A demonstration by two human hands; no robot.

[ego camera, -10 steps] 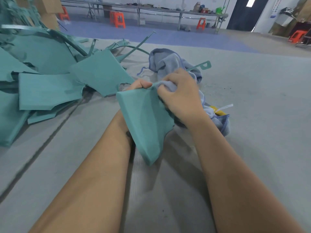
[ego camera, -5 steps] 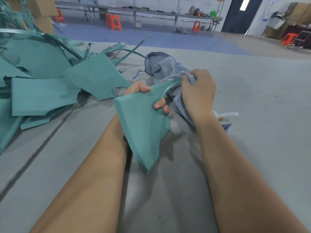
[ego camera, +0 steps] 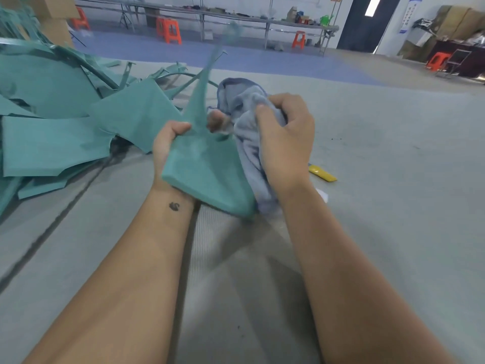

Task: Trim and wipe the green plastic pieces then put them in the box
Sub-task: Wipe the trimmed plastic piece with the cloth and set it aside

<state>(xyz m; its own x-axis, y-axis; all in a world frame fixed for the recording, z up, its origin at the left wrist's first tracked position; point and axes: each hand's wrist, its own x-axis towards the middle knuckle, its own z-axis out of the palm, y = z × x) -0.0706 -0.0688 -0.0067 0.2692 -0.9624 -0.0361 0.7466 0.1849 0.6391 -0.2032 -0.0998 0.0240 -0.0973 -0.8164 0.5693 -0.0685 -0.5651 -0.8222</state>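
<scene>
Left hand (ego camera: 168,145) is gripping green plastic piece (ego camera: 207,169) by its near-left edge, holding it tilted above the desk (ego camera: 380,206). Right hand (ego camera: 286,143) is clutching blue cloth (ego camera: 246,119) just beside the piece's right edge. Green pile (ego camera: 52,122) is lying left.

L hand (ego camera: 168,145) holds a green plastic piece (ego camera: 207,166) w/ thumb on top, its narrow tip pointing up & blurred. R hand (ego camera: 286,143) grips a bunched blue cloth (ego camera: 246,143) just beside the piece, touching its right edge. Pile of green pieces (ego camera: 52,119) lies left on the grey counter (ego camera: 393,206). Yellow item (ego camera: 322,174) near R wrist. Orange stools (ego camera: 169,30) & long tables far back
</scene>
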